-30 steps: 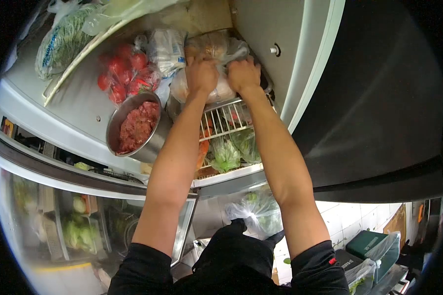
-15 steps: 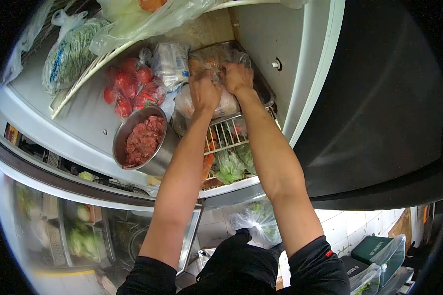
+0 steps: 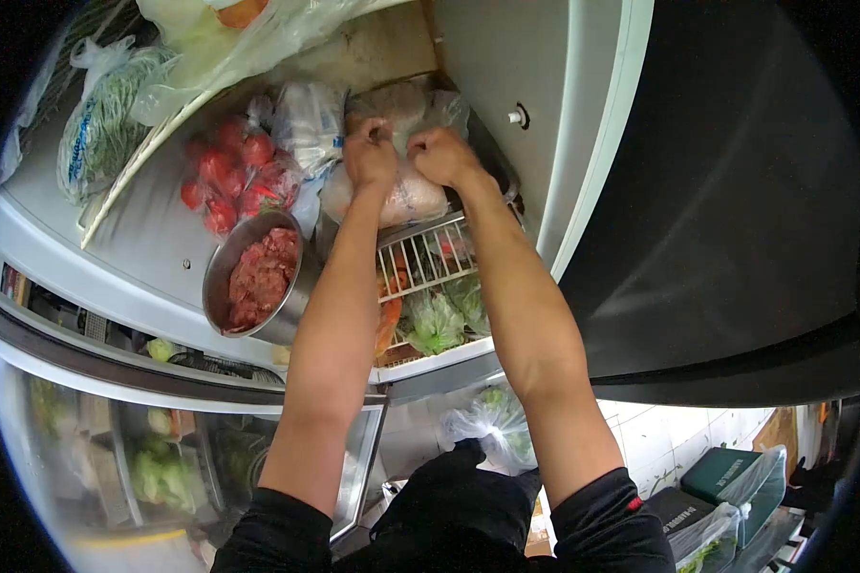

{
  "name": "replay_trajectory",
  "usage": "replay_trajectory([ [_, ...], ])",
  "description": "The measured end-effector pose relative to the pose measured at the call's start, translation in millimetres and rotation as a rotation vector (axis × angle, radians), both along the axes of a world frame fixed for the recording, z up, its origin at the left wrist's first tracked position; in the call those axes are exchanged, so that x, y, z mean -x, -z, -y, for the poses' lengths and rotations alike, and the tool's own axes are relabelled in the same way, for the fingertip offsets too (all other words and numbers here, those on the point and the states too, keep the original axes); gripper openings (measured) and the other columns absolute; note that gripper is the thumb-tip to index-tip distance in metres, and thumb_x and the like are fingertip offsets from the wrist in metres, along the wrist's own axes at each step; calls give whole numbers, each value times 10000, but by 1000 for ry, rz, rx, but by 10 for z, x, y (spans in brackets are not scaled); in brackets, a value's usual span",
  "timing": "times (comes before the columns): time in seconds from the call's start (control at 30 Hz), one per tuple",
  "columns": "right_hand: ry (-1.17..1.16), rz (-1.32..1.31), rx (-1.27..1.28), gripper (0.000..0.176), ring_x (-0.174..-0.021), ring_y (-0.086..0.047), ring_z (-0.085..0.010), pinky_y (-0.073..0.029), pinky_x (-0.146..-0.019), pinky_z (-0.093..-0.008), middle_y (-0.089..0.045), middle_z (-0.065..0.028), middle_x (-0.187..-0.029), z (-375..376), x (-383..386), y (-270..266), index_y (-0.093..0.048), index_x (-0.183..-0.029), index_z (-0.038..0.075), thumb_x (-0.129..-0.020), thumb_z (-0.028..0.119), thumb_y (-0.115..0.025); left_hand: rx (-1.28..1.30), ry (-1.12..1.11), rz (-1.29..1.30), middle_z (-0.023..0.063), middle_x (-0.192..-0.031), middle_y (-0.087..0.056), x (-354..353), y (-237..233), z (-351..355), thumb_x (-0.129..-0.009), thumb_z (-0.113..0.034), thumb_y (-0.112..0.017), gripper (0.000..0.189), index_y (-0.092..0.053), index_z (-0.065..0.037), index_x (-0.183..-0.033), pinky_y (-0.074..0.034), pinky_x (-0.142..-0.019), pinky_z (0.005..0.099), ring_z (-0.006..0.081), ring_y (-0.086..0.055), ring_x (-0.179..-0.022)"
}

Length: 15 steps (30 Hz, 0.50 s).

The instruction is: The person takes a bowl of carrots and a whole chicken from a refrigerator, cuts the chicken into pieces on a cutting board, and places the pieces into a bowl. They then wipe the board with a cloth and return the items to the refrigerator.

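My left hand (image 3: 371,160) and my right hand (image 3: 441,157) are both closed, pinching a clear plastic bag a short way apart. Pale pinkish meat fills this bag of meat (image 3: 406,196), its kind blurred by the plastic. It lies in a metal tray (image 3: 492,143) inside a fridge, and more clear plastic spreads beyond my fingers. Left of the tray sits a white plastic bundle (image 3: 311,124) with blue print. Beside that is a bag of tomatoes (image 3: 225,172). A steel pot of ground meat (image 3: 301,286) stands near my left forearm.
A white wire rack (image 3: 430,258) shows below the tray, with bagged greens (image 3: 435,323) under it. Bagged leafy stalks (image 3: 105,143) lie on the upper left shelf (image 3: 153,143). The fridge wall (image 3: 521,57) rises at right. Below, a tied vegetable bag (image 3: 497,430) rests near my legs.
My hands have moved slightly apart, still at the bag, and its plastic has shifted between them. The whole view has slid a little, moving the fridge contents leftward.
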State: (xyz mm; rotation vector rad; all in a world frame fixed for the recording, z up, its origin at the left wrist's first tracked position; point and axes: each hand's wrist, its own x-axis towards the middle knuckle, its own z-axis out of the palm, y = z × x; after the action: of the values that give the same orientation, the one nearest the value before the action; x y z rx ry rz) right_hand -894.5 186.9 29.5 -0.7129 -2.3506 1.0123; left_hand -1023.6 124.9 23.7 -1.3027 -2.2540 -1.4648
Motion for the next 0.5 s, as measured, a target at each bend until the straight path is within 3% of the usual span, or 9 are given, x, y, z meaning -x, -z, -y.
replay_trajectory([
  [0.07,118,-32,6,282,-1009,-598,-374,-471,-894,-438,-630,-204,-1068,48,-42,-48,-685,-981,89,-786,233,-541,-135,91,115,136,-823,-669,48,38,7,-857,-124,-616,118,-639,-23,-914,-487,-728,315,228,-628,-757],
  [0.13,205,-83,-35,277,-988,-605,-382,-474,-877,-453,-636,-208,-1044,50,-40,-81,-683,-979,90,-799,247,-542,-447,249,481,12,-854,-650,107,49,-55,-897,-62,-565,63,-627,-53,-896,-452,-750,249,101,-572,-810],
  [0.17,290,-132,-78,274,-966,-611,-390,-477,-861,-468,-641,-211,-1021,46,-38,-101,-681,-977,90,-812,260,-543,-378,190,362,-13,-849,-627,138,72,-52,-926,-117,-559,84,-612,-55,-908,-440,-735,245,93,-549,-789],
  [0.27,392,-304,-109,263,-930,-622,-397,-484,-827,-478,-655,-199,-979,3,-9,-73,-687,-968,99,-836,280,-550,-380,201,436,-20,-831,-603,75,-3,7,-930,-150,-562,108,-605,-55,-901,-422,-712,235,85,-524,-759],
  [0.4,319,-646,-75,183,-850,-641,-387,-499,-768,-459,-668,-188,-856,-16,153,-95,-694,-919,88,-819,198,-586,-357,251,430,-4,-830,-601,98,38,-12,-926,-141,-579,104,-599,-39,-919,-424,-735,226,84,-524,-773],
  [0.43,212,-479,11,208,-951,-622,-361,-493,-825,-444,-659,-179,-999,-25,186,-108,-684,-967,107,-788,192,-622,-383,248,373,5,-826,-609,66,31,3,-931,-147,-571,115,-599,-35,-920,-430,-714,238,83,-525,-769],
  [0.47,210,-478,22,208,-951,-622,-361,-493,-825,-444,-659,-179,-999,20,238,-92,-684,-967,107,-788,192,-622,-375,242,373,5,-826,-609,43,17,20,-931,-147,-571,115,-599,-35,-920,-430,-714,238,83,-525,-769],
  [0.5,228,-350,-114,248,-1026,-586,-352,-479,-869,-441,-622,-165,-1106,64,315,-89,-673,-1001,122,-769,204,-642,-338,218,419,15,-824,-613,47,9,12,-927,-137,-569,110,-600,-32,-914,-433,-705,242,85,-528,-760],
])
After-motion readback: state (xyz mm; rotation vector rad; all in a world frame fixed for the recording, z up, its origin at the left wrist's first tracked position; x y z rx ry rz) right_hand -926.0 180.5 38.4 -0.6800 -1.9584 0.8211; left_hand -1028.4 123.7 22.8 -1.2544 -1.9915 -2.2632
